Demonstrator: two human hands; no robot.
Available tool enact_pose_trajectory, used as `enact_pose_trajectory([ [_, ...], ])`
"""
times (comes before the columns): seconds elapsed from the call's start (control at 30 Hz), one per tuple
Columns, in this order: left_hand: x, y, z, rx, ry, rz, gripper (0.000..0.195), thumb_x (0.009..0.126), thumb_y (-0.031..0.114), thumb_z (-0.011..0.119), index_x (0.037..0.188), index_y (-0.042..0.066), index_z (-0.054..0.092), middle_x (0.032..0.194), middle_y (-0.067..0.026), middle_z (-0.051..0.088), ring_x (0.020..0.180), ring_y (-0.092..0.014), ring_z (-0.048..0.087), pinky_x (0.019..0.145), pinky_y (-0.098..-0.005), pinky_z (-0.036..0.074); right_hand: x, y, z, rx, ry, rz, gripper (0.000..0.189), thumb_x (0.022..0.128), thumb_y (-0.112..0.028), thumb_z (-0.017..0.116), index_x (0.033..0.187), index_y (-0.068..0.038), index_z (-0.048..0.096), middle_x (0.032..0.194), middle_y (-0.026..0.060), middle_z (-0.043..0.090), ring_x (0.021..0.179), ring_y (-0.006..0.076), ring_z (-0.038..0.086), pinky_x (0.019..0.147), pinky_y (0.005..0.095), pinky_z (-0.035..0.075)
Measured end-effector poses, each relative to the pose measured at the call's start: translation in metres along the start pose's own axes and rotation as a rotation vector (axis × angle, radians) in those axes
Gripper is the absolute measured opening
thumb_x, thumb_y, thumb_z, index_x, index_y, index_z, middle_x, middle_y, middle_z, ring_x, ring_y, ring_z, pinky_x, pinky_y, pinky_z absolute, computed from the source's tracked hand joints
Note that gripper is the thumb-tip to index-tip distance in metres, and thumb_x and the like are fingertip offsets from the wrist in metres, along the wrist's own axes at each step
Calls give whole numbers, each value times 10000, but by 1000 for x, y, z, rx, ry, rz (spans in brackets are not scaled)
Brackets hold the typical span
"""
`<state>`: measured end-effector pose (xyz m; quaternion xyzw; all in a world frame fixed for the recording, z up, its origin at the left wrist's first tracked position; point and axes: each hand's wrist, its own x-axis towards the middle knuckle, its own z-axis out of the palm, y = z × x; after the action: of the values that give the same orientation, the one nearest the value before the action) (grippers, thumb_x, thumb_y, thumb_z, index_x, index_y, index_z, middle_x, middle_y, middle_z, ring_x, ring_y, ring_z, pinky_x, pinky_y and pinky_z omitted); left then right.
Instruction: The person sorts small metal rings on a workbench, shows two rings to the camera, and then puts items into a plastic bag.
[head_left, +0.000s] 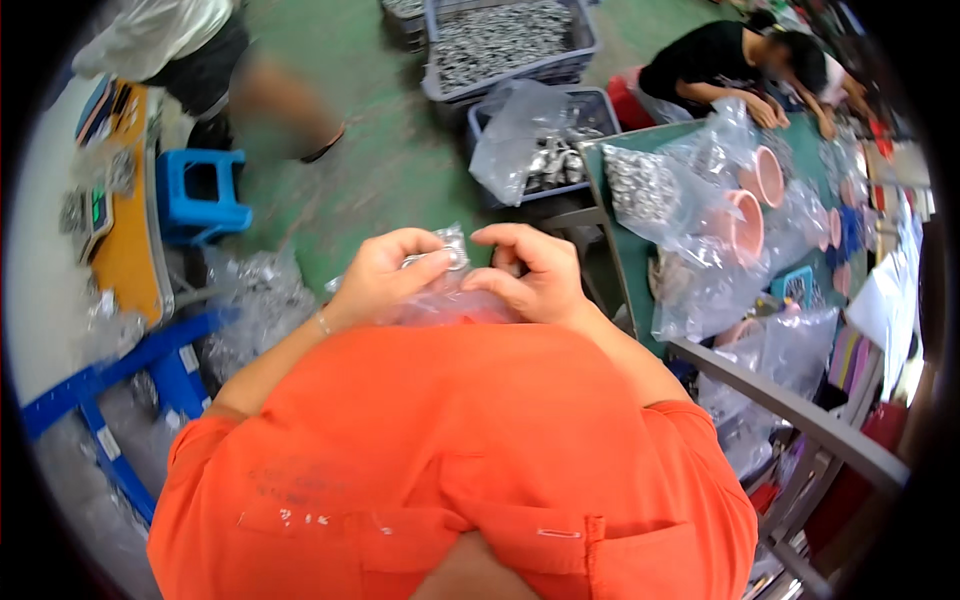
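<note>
My left hand (397, 268) pinches a small clear plastic bag (454, 244) with shiny metal pieces inside, thumb on top and fingers curled beneath. Close by on the right, my right hand (529, 271) has its thumb and index finger apart, with a gap between them and no object seen there. A larger clear plastic bag (450, 304) lies below both hands, against the front of my orange shirt. What the curled fingers of my right hand cover is hidden.
Plastic crates (517, 84) of metal parts stand ahead. A green table (619, 259) with bags and pink baskets (744, 225) is at right, a seated person (712, 71) beyond it. At left are a blue stool (199, 196), an orange-topped table (135, 255) and a standing person (202, 60).
</note>
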<state>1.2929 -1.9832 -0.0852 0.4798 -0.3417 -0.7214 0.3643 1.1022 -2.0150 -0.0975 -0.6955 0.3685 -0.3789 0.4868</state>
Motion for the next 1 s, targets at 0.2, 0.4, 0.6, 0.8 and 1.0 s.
enact_pose_trajectory([
  [0.2,9,2,5,-67,24,19,75,789,99,470,794,25,476,726,-58,534,665,-100,468,640,-229,376,-10,30,-155,125,1106,97,104,842,-176,543,830,-78,509,523,-79,376,428,7,305,382,164,218],
  [0.4,21,-4,12,-111,-41,142,48,746,-26,483,786,0,494,736,-75,567,675,-143,558,643,-267,453,-53,104,-227,-190,576,835,145,784,-131,514,747,-16,594,551,52,504,397,116,429,350,257,341],
  [0.6,45,5,35,69,-89,140,138,773,1,505,874,-45,587,789,-85,596,702,-131,570,666,-258,460,-32,204,-247,-1061,112,463,236,606,-1,506,837,21,547,866,231,578,884,392,529,731,411,438],
  [0.8,42,7,40,113,58,248,173,792,165,623,820,23,529,729,-8,558,655,-63,500,592,-212,406,10,205,-227,-1288,-106,378,342,586,-110,592,908,-5,549,944,205,556,912,367,513,771,402,424],
  [1.0,52,-5,43,63,71,236,202,810,214,595,903,37,561,804,7,554,718,-52,482,608,-214,400,16,251,-260,-1676,-561,166,276,660,-339,583,704,-78,661,773,147,616,772,304,591,710,360,462],
])
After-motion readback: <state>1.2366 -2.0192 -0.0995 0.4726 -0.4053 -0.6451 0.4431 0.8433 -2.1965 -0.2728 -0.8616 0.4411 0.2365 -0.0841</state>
